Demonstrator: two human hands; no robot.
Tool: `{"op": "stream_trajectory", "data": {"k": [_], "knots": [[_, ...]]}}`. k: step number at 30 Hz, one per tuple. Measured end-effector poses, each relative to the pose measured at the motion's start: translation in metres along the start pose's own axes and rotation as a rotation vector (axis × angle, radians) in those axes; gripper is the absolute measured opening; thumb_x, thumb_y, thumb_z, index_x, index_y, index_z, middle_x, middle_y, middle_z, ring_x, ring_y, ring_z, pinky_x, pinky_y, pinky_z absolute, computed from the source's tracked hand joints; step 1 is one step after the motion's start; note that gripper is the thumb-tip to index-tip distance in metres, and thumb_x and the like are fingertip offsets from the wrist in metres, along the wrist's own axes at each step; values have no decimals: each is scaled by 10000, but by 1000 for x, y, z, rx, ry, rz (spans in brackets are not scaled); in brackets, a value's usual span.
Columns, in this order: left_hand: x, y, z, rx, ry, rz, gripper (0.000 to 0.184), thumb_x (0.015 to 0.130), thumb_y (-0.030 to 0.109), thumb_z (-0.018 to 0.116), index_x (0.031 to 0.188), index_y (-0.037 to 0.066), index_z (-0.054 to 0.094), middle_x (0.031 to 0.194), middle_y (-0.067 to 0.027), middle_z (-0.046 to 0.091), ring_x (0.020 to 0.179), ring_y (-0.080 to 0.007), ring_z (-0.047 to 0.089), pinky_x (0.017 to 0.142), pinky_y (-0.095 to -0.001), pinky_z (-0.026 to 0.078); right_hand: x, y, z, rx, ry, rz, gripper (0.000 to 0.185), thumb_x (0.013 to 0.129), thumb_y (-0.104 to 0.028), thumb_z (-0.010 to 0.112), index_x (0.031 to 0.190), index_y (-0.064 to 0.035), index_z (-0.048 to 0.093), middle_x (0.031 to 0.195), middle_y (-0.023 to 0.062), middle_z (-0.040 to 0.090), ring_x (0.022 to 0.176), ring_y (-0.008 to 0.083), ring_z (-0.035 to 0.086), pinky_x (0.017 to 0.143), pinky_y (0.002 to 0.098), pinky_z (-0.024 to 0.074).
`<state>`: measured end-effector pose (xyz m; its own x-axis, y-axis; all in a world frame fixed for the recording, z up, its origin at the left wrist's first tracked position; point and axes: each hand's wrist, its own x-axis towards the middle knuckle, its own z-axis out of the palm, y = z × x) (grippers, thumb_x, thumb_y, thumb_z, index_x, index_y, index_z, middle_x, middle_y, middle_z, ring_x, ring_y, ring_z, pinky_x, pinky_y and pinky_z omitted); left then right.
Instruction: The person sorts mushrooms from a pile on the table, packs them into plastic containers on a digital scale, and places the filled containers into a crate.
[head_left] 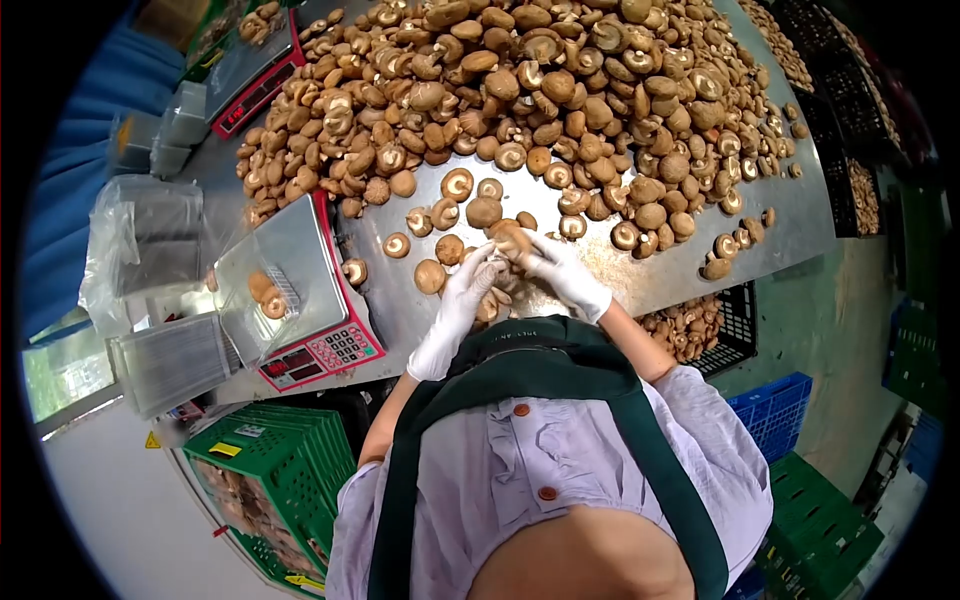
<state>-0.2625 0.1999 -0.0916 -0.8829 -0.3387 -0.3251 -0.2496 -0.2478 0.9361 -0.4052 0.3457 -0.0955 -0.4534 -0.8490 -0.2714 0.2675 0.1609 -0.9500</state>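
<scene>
Both my hands wear white gloves and meet over the near edge of the metal table. In my right hand (565, 272) is a brown shiitake mushroom (512, 239), its cap turned upward and a little blurred. My left hand (468, 295) is closed against the near side of that mushroom, its fingertips pinched close to the stem; what exactly they grip is hidden. Several loose mushrooms (483, 212) lie just beyond my hands, some cap up, some gills up. More mushrooms (487, 306) show below my fingers, partly covered.
A big heap of mushrooms (560, 90) covers the far table (400, 300). At left, a red-framed scale (300, 235) bears a clear tray with mushrooms (268, 295); a second scale (240, 75) stands behind. Clear trays (170, 365), green crates (290, 450) and a black crate (735, 325) surround the table.
</scene>
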Motion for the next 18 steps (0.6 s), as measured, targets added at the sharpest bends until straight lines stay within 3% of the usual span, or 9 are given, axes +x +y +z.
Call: {"op": "stream_trajectory", "data": {"k": [2,4,6,8,11,12,16,17,18], "knots": [[6,-15,4,-251,-43,-29,499,955,297,537,1342,3,426,1185,-133,580,911,-183,623,816,-272,504,-2,-14,9,-786,73,-456,581,817,-220,664,1347,-90,464,1163,164,619,1007,327,614,894,357,477],[9,-26,-4,-206,-4,-101,483,944,311,543,1318,17,457,1171,-128,579,891,-175,620,794,-281,524,-11,-34,15,-586,-75,-266,559,779,-213,678,1298,-88,511,1166,194,601,1021,334,605,906,373,472],[-3,-3,-14,-302,55,-138,472,919,315,564,1290,33,491,1143,-124,583,868,-177,625,732,-287,540,-9,-16,10,-776,87,-311,511,801,-177,690,1279,-101,526,1074,161,613,1006,317,582,888,382,470],[-23,50,-20,-265,321,-70,461,894,276,576,1291,54,505,1092,-125,587,762,-166,623,628,-287,542,-9,-19,3,-715,220,-306,363,848,-186,631,1191,-75,588,1035,161,629,983,312,596,871,380,473],[-45,71,-88,48,693,220,519,909,302,561,1353,58,447,1072,-122,611,732,-144,618,601,-262,526,-9,-13,-13,-757,299,-82,329,857,-193,617,1157,-60,608,1084,175,631,994,303,614,885,357,475],[-51,88,-97,322,955,367,487,931,223,537,1376,58,426,1103,-122,603,867,-143,616,691,-289,527,-7,-16,-18,-744,297,-29,318,855,-198,616,1140,-56,619,1094,184,632,1004,300,614,888,352,475],[-89,62,-216,707,1255,628,492,892,267,610,1326,63,501,1261,-183,546,1117,-254,549,899,-349,474,-1,-4,-32,-820,339,-156,312,841,-203,626,1112,-49,630,1045,183,645,981,304,620,864,364,482],[-97,59,-236,708,1254,629,492,892,267,610,1326,63,501,1261,-183,546,1117,-254,549,899,-349,474,0,-5,-34,-829,339,-147,315,836,-204,629,1111,-50,631,1041,180,647,977,305,619,861,366,483],[-104,57,-254,1067,1204,417,489,880,283,624,1299,50,524,1282,-199,531,1154,-292,526,951,-375,433,1,-6,-36,-838,340,-139,318,832,-206,631,1110,-51,632,1036,177,649,973,307,619,857,368,485]]}}
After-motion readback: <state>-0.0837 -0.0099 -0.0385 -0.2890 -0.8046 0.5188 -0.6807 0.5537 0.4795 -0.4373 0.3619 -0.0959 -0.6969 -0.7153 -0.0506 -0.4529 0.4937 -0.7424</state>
